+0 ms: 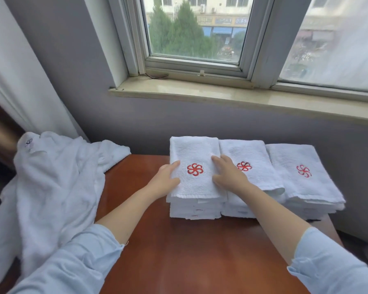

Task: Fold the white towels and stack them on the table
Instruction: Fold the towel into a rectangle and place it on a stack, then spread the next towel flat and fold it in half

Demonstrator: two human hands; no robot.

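At frame center, the left hand [165,179] and right hand [228,176] press the top towel [194,149] on the leftmost stack [194,210] on the counter [189,255].

no legible text; shop signs [223,20] outside blurred (towels [196,151] bear a red emblem [194,169]).

White towels [194,149] with red pinwheel emblems [195,169], reddish-brown table [189,251], pale-blue sleeves [83,251].

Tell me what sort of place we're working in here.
Likely a hotel room or housekeeping area: stacks of identical folded white towels with a red embroidered logo on a wooden table, and a heap of unfolded white linen at left.
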